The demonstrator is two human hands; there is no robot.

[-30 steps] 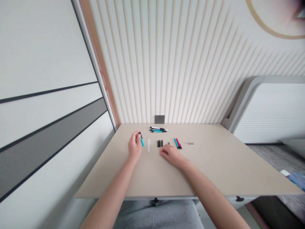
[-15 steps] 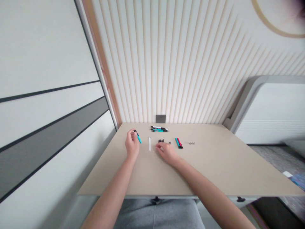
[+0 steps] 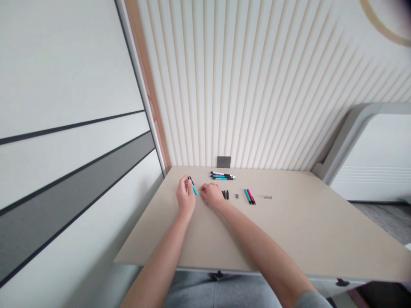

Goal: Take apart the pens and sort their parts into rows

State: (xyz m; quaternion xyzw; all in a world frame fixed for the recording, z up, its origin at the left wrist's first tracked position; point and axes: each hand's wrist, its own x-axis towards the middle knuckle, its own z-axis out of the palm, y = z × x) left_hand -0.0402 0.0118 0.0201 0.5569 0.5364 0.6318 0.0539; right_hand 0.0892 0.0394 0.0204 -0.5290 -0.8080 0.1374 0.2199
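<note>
A pale beige worktop (image 3: 289,231) fills the lower middle of the view, set against a ribbed white wall panel (image 3: 244,85), with a small dark wall socket (image 3: 223,162) just above its far edge. Grey trousers (image 3: 218,295) show below the near edge. Both forearms reach in over that edge, and the hands sit left of the worktop's middle, just apart from each other.

The left hand (image 3: 185,197) is closed on a teal-and-black pen (image 3: 194,188), pinching it between thumb and fingers. The pen's long axis tilts, with the black end up and away and the teal end down and to the right, toward the right hand (image 3: 211,195). The left hand is the nearer one. The right hand is loosely curled, low on the worktop; whether it grips anything cannot be told.

Just beside it on the right lie two black caps (image 3: 225,195). Farther right are a small dark square piece (image 3: 236,196), a teal pen (image 3: 247,196) and a red pen (image 3: 251,196) side by side, and some tiny metal bits (image 3: 268,197). Several assembled pens (image 3: 222,175) lie together near the far edge.
</note>
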